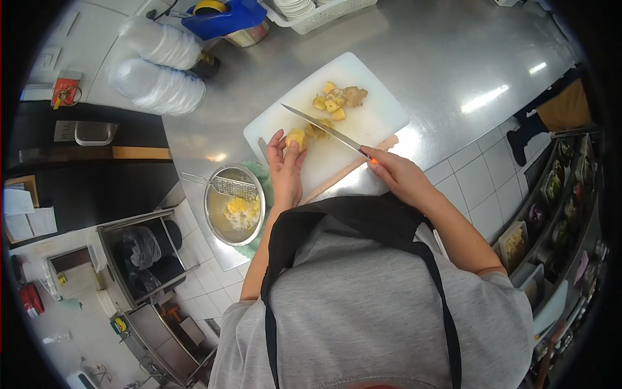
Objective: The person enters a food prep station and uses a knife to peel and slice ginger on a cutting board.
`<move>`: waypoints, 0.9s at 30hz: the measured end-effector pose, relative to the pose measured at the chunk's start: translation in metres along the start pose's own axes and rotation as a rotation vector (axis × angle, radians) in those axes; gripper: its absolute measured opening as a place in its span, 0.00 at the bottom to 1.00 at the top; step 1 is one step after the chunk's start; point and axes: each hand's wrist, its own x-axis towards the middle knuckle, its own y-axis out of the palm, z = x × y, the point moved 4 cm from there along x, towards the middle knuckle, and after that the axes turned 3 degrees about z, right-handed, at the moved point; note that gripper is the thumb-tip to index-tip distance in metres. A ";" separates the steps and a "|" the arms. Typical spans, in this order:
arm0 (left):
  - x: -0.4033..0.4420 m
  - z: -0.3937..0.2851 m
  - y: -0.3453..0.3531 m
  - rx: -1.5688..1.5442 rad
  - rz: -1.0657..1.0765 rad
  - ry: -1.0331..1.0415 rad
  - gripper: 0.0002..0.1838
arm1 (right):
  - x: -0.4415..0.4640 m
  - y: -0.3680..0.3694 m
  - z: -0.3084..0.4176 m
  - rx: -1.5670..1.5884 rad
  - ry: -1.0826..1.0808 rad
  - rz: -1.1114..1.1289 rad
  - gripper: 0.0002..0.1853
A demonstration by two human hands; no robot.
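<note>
Over the near left part of a white cutting board (382, 120), my left hand (285, 174) holds a peeled yellow piece of ginger (296, 139) between thumb and fingers. My right hand (403, 178) is closed round the orange-ended handle of a long knife (327, 129). Its blade points away to the left above the board, apart from the held piece. Ginger peelings (317, 129) lie partly under the blade. Farther back on the board are several cut yellow ginger pieces (332, 104) and a knobbly brownish ginger root (355, 96).
Left of my forearm, a metal bowl (217, 223) holds grated yellow and white food, with a grater (236, 187) across it. A green cloth (258, 174) lies beside it. Wrapped stacks of cups (159, 87) and a white basket (324, 19) stand behind. Another person's leg (528, 133) shows at right.
</note>
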 end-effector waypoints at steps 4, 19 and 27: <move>0.005 0.002 0.010 0.431 0.076 0.220 0.23 | -0.004 0.000 -0.001 0.010 -0.021 -0.029 0.21; 0.014 0.017 -0.015 0.737 -0.024 0.260 0.20 | -0.031 0.001 0.011 -0.149 -0.015 0.066 0.19; 0.023 0.022 -0.021 0.702 -0.028 0.290 0.18 | -0.040 0.004 0.011 -0.204 0.021 0.063 0.20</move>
